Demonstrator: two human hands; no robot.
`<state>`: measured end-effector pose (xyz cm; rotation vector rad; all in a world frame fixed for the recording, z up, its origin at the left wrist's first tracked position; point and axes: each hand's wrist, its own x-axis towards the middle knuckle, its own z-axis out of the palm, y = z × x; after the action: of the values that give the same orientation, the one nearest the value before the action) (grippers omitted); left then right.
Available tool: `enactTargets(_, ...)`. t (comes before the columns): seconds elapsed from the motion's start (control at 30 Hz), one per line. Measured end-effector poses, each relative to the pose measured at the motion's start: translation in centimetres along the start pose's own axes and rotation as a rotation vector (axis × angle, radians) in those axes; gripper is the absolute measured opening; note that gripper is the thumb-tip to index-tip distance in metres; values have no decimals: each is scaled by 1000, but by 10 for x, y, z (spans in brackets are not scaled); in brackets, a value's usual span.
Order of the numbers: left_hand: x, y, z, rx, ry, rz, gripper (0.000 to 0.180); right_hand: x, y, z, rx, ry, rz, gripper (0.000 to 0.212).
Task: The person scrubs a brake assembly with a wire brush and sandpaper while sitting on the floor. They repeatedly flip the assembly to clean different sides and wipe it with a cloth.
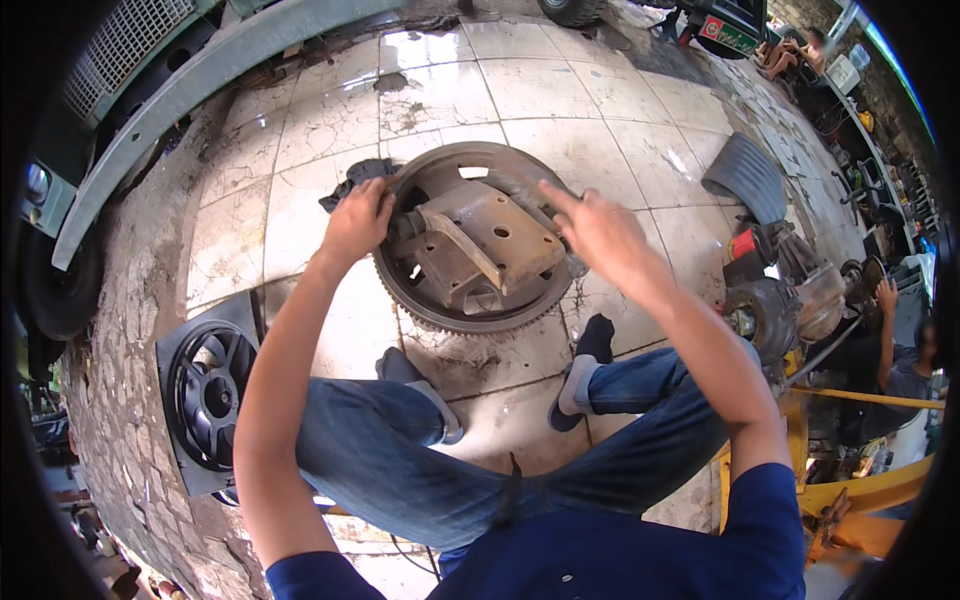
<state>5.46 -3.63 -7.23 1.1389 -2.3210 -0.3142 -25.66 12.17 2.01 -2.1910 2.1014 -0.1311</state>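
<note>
A large brown-grey flywheel [480,325] with a toothed outer edge lies on the tiles between my feet. A rusty metal bracket [525,238] with several holes and a raised rib sits within its rim. At the flywheel's left rim, my left hand [358,217] is closed, with its fingers bent over the edge. My right hand [600,228] is over the right rim, slightly blurred, one finger stretched toward the flywheel and the others partly hidden; I see nothing held in it. A crumpled black cloth [352,183] lies behind my left hand.
A black cooling fan in a square shroud [210,395] stands at my left. Right of me are a greasy mechanical assembly [800,300], a curved dark ribbed sheet [748,175] and a yellow frame [870,490]. A vehicle's metal bumper [150,120] is at far left. Other people are at the right.
</note>
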Motion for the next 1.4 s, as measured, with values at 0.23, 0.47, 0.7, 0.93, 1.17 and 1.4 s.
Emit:
enactTargets(0.23,-17,-25,2,167,-16,67,27,-10,-30,12,94,-5,-68,54)
enactTargets(0.47,-33,-37,-10,213,-154,16,27,-2,-28,10,135,48,-175,51)
enactTargets(0.7,-21,-40,-5,169,-108,84,37,7,-1,-30,290,-101,55,47)
enactTargets(0.93,-4,15,-1,-249,-31,95,33,-103,-18,-33,422,-209,-15,61)
enactTargets(1.17,0,30,22,-427,-260,101,41,-71,-41,-23,309,-77,-58,45)
enactTargets(1.4,14,20,-7,-349,-652,-172,66,19,-75,-14,184,-116,6,36)
